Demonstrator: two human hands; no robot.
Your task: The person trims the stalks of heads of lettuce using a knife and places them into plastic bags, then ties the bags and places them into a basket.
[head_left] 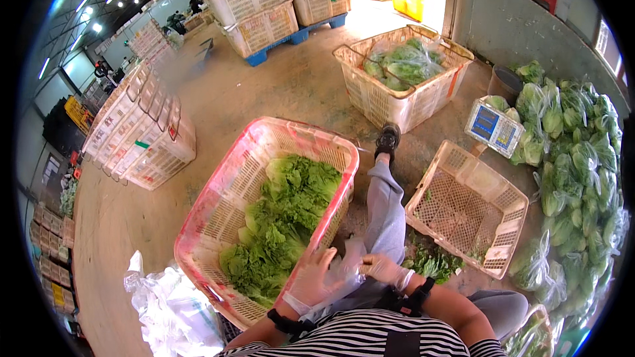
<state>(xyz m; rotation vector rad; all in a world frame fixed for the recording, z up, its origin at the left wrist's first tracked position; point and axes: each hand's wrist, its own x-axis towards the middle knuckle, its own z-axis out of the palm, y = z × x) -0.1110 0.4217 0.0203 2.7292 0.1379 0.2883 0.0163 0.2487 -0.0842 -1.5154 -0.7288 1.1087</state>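
Observation:
My left hand [316, 277], in a clear glove, holds a thin clear plastic bag [350, 268] beside the rim of a large pink-stained white crate [211, 205]. My gloved right hand [385, 270] pinches the bag's other side. Leafy green lettuce [284, 205] lies inside that crate. A pile of white plastic bags [169, 307] rests at lower left, and loose leaves [433, 264] lie on the floor right of my leg.
A shallow crate [463, 211] stands at right beside a scale [493, 129] and heaped bagged greens [575, 192]. A crate of bagged lettuce [390, 102] is ahead. Nested crates [139, 132] stand left, stacked crates [258, 26] on a blue pallet behind. Distant people work far left.

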